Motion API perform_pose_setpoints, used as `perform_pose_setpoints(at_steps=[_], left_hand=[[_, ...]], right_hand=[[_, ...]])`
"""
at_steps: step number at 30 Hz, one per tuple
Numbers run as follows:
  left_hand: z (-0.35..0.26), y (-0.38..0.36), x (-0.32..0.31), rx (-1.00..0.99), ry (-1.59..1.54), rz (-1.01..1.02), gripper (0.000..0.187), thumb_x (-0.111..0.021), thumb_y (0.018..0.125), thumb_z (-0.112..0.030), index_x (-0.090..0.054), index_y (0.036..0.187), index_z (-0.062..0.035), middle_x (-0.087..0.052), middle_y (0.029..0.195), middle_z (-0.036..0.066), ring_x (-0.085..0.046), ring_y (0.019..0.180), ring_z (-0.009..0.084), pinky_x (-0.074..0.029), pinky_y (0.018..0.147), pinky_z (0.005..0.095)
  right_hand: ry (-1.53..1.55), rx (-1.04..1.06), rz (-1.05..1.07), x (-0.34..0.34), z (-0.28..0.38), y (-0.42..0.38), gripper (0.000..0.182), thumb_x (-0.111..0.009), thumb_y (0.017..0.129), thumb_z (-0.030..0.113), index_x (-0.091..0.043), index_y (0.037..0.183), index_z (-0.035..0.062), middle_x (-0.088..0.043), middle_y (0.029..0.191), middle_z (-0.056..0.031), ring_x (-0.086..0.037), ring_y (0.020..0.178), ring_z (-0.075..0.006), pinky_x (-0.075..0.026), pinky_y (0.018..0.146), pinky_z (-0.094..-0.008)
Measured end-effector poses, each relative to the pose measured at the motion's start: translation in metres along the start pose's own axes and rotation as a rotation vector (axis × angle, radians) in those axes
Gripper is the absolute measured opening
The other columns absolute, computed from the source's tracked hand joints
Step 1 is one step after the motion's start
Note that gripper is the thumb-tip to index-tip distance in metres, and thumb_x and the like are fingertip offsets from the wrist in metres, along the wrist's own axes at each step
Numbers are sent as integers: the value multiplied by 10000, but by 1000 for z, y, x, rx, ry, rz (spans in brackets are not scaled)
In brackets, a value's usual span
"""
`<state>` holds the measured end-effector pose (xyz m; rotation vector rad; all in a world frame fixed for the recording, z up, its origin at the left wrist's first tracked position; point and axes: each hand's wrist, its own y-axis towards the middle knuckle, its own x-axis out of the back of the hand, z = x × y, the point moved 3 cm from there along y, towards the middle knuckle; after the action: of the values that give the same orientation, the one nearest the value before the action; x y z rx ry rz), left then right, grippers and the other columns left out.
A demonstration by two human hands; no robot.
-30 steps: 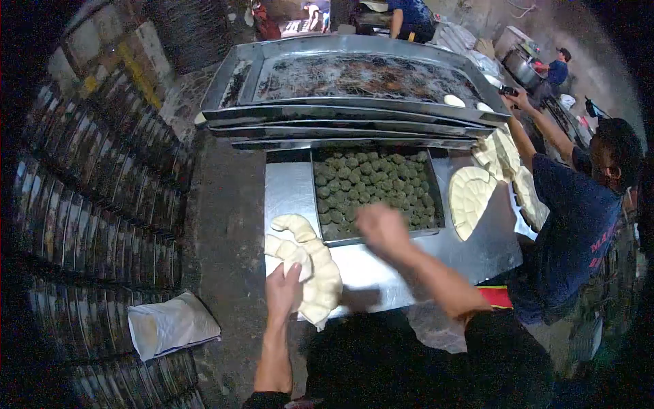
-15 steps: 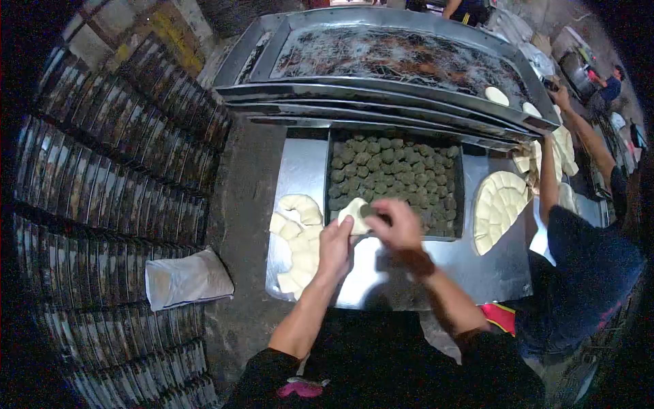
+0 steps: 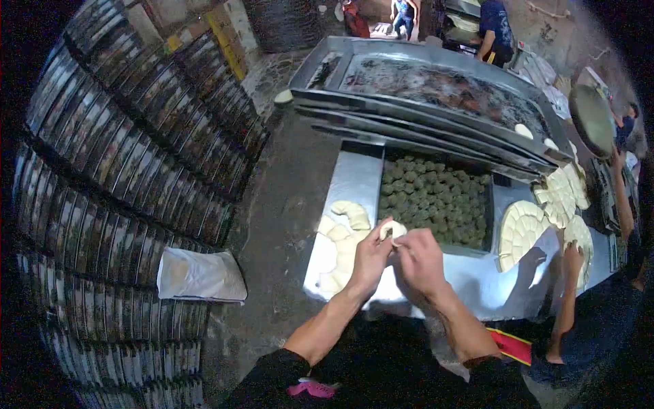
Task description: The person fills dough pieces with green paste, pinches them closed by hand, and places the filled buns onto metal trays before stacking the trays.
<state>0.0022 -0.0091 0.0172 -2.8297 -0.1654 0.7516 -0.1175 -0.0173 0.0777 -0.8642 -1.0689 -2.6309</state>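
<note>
My left hand is closed around a small piece of dough, which curls up like a cup. A dark spot, seemingly a filling ball, shows inside it. The fingers of my right hand pinch the dough's right edge. Both hands are just in front of a deep tray full of dark greenish filling balls. Pale cut dough pieces lie on the metal table left of my hands.
Large trays are stacked behind the filling. Cut dough rounds lie to the right, near a co-worker's hand. A white sack and rows of stacked dark metal pans stand left. Another person stands at the back.
The dark ball held in my right fingers is now in the dough, whose edges are folded up around it. The camera view has turned left. The co-worker's hand has come down to the dough.
</note>
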Motion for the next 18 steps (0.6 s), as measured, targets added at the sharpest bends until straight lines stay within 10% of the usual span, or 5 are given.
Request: perform_pose_setpoints(at_steps=[6,8,10,12,18], left_hand=[[-66,-71,13,-139,420,89,489,-472,913,-40,-347,1379,39,-576,1105,169,-568,969,176,-463,878,299],[-94,-78,29,-951,907,30,349,-526,890,-72,-548,1219,44,-573,1106,200,-585,993,243,-459,904,341],[-116,-75,31,-1071,780,-17,204,-526,900,-110,-630,971,50,-597,1008,187,-585,968,276,-454,881,365],[-114,-63,26,-860,307,141,279,-471,943,-178,-624,854,38,-617,898,142,-586,847,214,-465,788,332],[-90,-42,28,-242,149,32,413,-364,995,-293,-603,837,5,-611,752,77,-539,676,124,-445,679,283]], right_hand=[[-114,155,61,4,57,14,261,-642,694,10,-578,947,21,-554,872,-113,-571,782,-282,-489,649,-359],[80,26,137,8,74,26,236,-657,700,21,-584,925,22,-554,842,-111,-575,725,-268,-486,628,-349],[280,-79,217,6,91,36,213,-672,706,31,-590,903,23,-554,811,-109,-579,668,-254,-483,607,-339],[237,-290,151,6,97,48,216,-678,708,41,-590,905,26,-550,802,-116,-568,609,-241,-480,590,-322],[-130,210,-35,-18,99,20,187,-670,733,26,-590,902,26,-562,840,-126,-583,721,-274,-495,596,-349]])
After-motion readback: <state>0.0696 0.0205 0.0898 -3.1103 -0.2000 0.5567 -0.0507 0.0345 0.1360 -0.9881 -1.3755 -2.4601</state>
